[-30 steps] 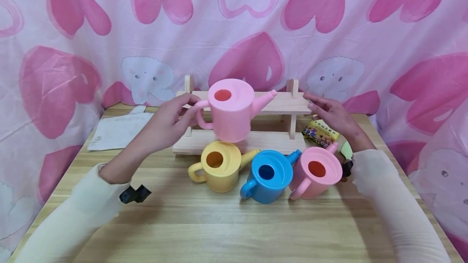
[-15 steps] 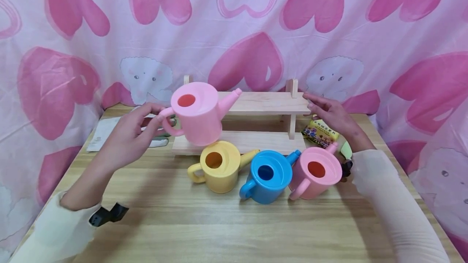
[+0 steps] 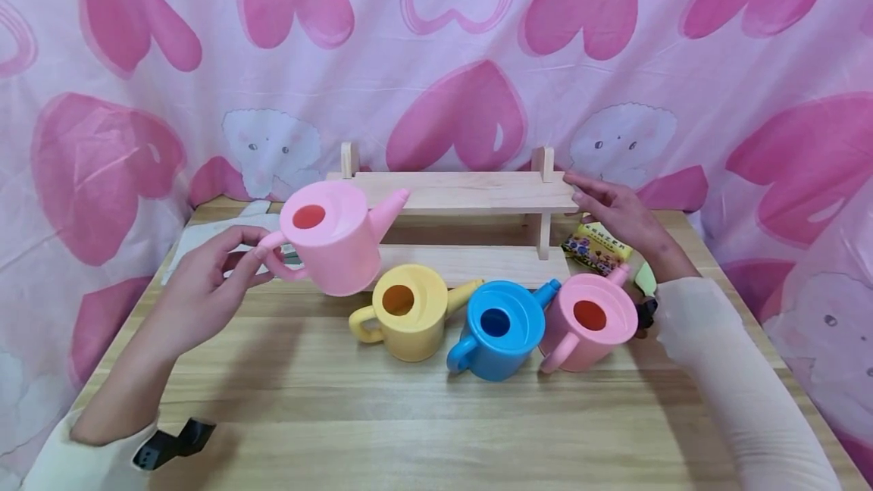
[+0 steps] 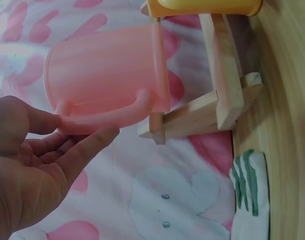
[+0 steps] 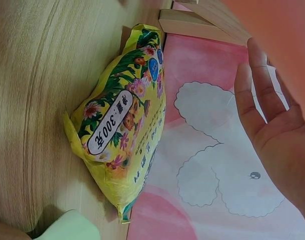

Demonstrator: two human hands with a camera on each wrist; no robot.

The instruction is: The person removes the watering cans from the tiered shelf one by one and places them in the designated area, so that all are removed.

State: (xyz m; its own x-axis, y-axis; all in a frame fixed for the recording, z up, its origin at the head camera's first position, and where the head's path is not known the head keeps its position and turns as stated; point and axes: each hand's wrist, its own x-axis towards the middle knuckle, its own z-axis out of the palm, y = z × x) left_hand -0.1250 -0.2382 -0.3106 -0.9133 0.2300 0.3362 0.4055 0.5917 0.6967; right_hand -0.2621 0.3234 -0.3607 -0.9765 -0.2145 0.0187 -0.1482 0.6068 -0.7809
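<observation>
My left hand (image 3: 204,294) pinches the handle of a pink watering can (image 3: 334,256), holding it raised left of centre, spout to the right. In the left wrist view, thumb and fingers meet the handle of this can (image 4: 107,65). My right hand (image 3: 621,218) touches the right end of the upper board of a two-tier wooden rack (image 3: 464,192), its fingers fairly straight. On the table before the rack stand a yellow watering can (image 3: 416,336), a blue one (image 3: 505,351) and a second pink one (image 3: 596,343), in a row from left to right.
A yellow flower-printed packet (image 5: 127,120) lies beneath my right hand, near a pale green object (image 5: 72,227). White cloth with green stripes (image 4: 250,175) lies left of the rack. A pink heart-patterned curtain (image 3: 436,36) hangs behind the wooden table (image 3: 409,430).
My left hand has carried the pink watering can leftward and nearer, away from in front of the rack's middle. My right hand and the three standing cans have stayed put.
</observation>
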